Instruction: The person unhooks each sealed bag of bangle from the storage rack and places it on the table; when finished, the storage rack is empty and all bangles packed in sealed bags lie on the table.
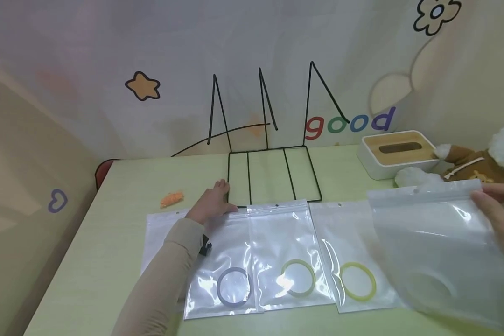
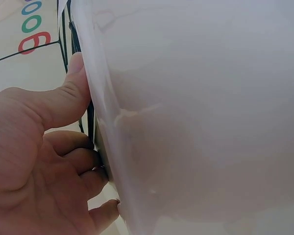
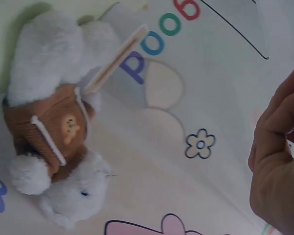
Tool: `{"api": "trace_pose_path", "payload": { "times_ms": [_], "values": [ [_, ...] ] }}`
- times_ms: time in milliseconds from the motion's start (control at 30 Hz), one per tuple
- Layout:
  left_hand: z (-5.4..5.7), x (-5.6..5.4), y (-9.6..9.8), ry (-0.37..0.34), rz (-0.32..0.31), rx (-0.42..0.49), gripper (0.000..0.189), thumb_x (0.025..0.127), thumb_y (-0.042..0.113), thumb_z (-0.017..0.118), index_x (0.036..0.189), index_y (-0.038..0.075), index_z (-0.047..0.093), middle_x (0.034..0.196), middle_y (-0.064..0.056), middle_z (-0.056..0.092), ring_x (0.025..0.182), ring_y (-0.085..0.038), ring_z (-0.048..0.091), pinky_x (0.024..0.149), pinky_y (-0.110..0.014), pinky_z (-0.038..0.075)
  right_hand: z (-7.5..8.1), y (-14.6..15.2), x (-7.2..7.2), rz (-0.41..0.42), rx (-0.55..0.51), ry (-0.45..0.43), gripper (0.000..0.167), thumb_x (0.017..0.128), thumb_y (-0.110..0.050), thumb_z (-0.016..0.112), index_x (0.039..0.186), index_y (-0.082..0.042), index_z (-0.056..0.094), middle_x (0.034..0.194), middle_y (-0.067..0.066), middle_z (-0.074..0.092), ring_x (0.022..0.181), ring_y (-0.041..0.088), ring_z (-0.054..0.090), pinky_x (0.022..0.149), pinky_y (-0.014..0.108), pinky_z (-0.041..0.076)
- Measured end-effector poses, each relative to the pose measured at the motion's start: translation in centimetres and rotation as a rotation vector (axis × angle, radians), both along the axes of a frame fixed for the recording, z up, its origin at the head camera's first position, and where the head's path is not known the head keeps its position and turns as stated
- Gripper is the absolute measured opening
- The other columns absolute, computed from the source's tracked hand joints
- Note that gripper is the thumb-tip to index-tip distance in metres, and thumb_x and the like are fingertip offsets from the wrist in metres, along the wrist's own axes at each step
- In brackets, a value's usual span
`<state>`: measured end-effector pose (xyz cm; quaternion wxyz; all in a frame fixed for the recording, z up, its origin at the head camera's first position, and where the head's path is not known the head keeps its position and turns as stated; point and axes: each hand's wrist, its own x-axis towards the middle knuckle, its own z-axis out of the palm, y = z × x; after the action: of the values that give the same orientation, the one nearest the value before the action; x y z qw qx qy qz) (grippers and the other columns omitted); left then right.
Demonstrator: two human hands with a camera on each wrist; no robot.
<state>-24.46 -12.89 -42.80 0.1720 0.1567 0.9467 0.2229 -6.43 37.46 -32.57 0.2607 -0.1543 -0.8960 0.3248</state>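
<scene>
My right hand (image 1: 501, 210) pinches the top right corner of a raised zip-lock bag (image 1: 441, 242), which hangs slanted at the right with a pale round shape faintly visible inside. In the right wrist view the hand's (image 3: 279, 147) fingers are bent. My left hand (image 1: 212, 203) reaches to the top edge of a flat zip-lock bag (image 1: 222, 252) holding a greyish ring (image 1: 219, 287). Its thumb and fingertips touch the bag's edge in the left wrist view, beside black wire. Two more flat bags hold a yellow-green ring (image 1: 312, 280) and a yellow ring (image 1: 374, 284).
A black wire rack (image 1: 249, 177) stands behind the bags, its prongs rising against the wall cloth. An orange item (image 1: 172, 199) lies left of my hand. At the right are a tissue box (image 1: 375, 161) and a plush toy (image 1: 470, 165). Another bag (image 1: 155, 233) lies under my left forearm.
</scene>
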Motion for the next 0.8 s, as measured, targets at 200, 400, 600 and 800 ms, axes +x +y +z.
{"api": "trace_pose_path", "payload": {
  "times_ms": [200, 400, 600, 800],
  "values": [
    [-0.1, 0.1, -0.1, -0.009, -0.002, 0.002, 0.085, 0.092, 0.035, 0.067, 0.151, -0.003, 0.020, 0.159, -0.019, 0.004, 0.147, -0.031, 0.002, 0.117, -0.048, 0.004, -1.8, 1.7, -1.4, 0.093, 0.017, -0.077, 0.007, 0.099, -0.016, 0.057, 0.103, -0.016, 0.063, 0.079, -0.032, 0.043, 0.065, -0.006, 0.041, 0.054, 0.010, 0.034],
    [-0.1, 0.3, -0.1, -0.013, -0.010, -0.006, 0.085, 0.092, 0.036, 0.066, 0.151, -0.003, 0.019, 0.159, -0.018, 0.003, 0.147, -0.031, 0.001, 0.117, -0.048, 0.004, -2.8, 2.4, -1.1, 0.183, 0.145, -0.199, 0.036, 0.097, -0.004, 0.055, 0.124, 0.018, 0.046, 0.087, 0.020, 0.056, 0.051, -0.002, 0.045, 0.041, 0.020, 0.041],
    [0.2, 0.3, 0.0, -0.009, -0.015, -0.017, 0.085, 0.093, 0.035, 0.066, 0.152, -0.003, 0.018, 0.160, -0.020, 0.003, 0.147, -0.032, 0.003, 0.117, -0.048, 0.005, -3.2, 2.4, -0.8, 0.214, 0.257, -0.373, 0.042, 0.098, -0.008, 0.054, 0.125, 0.021, 0.041, 0.086, 0.026, 0.055, 0.055, 0.019, 0.051, 0.042, 0.029, 0.039],
    [0.1, 0.0, -0.1, -0.022, -0.010, -0.020, 0.085, 0.092, 0.035, 0.066, 0.152, -0.003, 0.019, 0.159, -0.020, 0.004, 0.147, -0.033, 0.002, 0.117, -0.048, 0.005, -4.3, 0.4, -1.2, 0.538, 0.462, -0.299, 0.044, 0.089, -0.021, 0.072, 0.120, 0.008, 0.058, 0.103, 0.025, 0.060, 0.091, 0.041, 0.058, 0.068, 0.054, 0.048]
  ]
}}
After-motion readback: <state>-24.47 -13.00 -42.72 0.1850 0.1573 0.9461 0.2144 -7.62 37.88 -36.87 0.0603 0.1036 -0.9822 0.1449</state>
